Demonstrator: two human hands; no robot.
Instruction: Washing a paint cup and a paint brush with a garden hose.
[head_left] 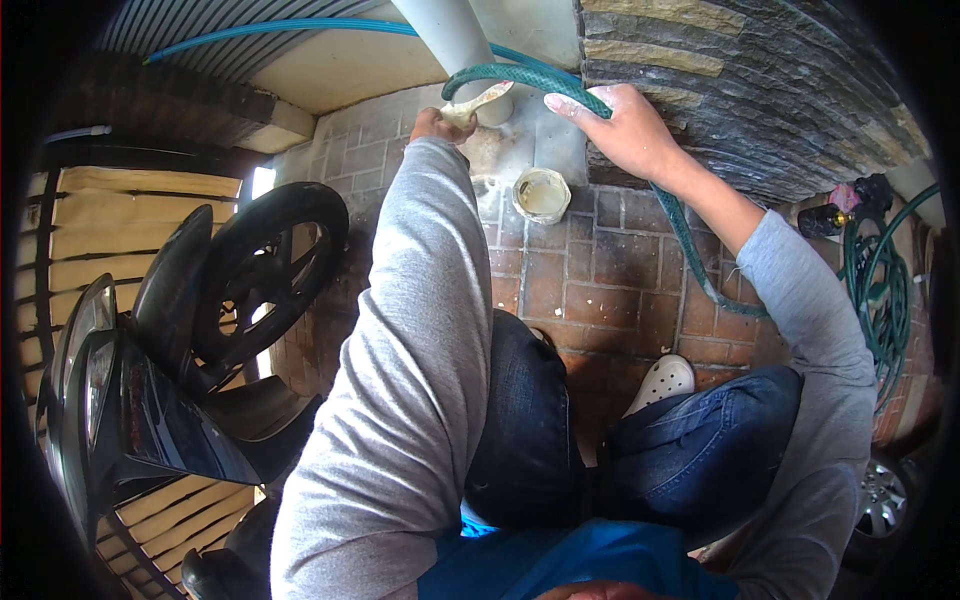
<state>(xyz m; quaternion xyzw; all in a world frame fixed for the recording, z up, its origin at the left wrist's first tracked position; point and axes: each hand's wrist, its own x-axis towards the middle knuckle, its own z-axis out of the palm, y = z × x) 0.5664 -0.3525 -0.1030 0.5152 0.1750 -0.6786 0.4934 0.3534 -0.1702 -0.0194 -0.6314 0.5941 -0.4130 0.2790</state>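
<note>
My left hand (pixel 440 127), at the end of an outstretched arm, is closed around a pale, smeared flat tool (pixel 478 103) whose exact kind I cannot make out. My right hand (pixel 628 130) grips a green garden hose (pixel 530 76), with whitish residue on the thumb. The hose arches leftward over the flat tool, and its end bends down close to my left hand. Just beyond stands a thick white pipe (pixel 445 32), its foot near the tool. A whitish tub (pixel 541 195) with pale residue inside sits on the brick floor below the hose.
On the left stands a motorcycle with a black front wheel (pixel 275 275). A layered stone wall (pixel 720 80) rises at the right, with a coiled green hose (pixel 880 290) beside it. A thin blue hose (pixel 300 30) runs behind. Pale crumbs dot the bricks (pixel 600 300).
</note>
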